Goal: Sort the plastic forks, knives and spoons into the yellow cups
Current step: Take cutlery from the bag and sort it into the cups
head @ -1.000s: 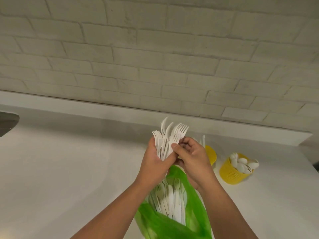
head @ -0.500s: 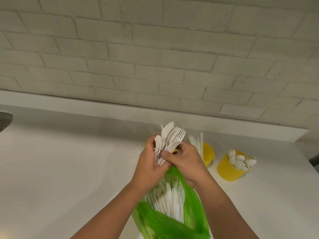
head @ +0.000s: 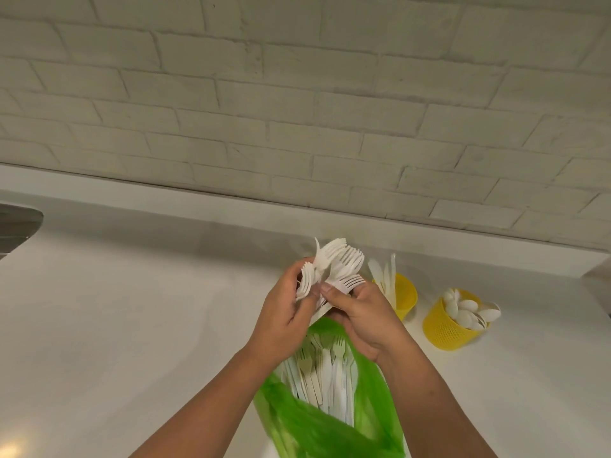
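Both hands hold a bunch of white plastic forks [head: 334, 269] above a green plastic bag [head: 317, 421]. My left hand [head: 281, 322] grips the bunch from the left. My right hand [head: 367, 319] pinches it from the right with thumb and fingers. More white forks [head: 324, 368] lie in the open bag below my hands. A yellow cup [head: 405, 297] with white knives standing in it sits just right of my right hand. Farther right, a second yellow cup [head: 446, 328] holds white spoons.
The white counter [head: 132, 325] runs left to a sink edge [head: 16, 223]. A pale brick wall [head: 297, 110] rises behind a low ledge. A dark object's corner [head: 600, 276] shows at the far right edge.
The fork bunch has fanned out and tilted to the right. My hands have shifted slightly on it while still holding it over the bag.
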A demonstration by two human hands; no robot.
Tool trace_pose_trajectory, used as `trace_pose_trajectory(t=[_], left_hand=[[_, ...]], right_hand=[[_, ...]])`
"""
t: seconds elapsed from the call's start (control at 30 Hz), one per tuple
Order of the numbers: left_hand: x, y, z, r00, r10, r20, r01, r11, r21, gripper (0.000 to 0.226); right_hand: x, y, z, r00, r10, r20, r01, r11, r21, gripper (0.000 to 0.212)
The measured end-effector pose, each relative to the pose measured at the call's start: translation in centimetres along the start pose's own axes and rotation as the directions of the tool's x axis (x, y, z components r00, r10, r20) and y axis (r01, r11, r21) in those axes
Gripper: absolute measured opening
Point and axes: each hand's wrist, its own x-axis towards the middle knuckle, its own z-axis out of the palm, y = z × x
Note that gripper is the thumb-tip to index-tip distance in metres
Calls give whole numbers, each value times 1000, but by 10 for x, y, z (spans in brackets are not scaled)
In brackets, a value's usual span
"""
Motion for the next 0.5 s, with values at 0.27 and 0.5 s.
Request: trace_pose_trajectory(t=[0.27,0.5], left_hand=[[1,8,8,975,-216,-52,195,944,-264,28],[1,5,10,973,-228,-38,210,939,-273,31]], right_hand=[[4,-5,0,996,-42,-75,39,998,-43,22],[2,-2,5,999,26,-45,-24,998,51,17]])
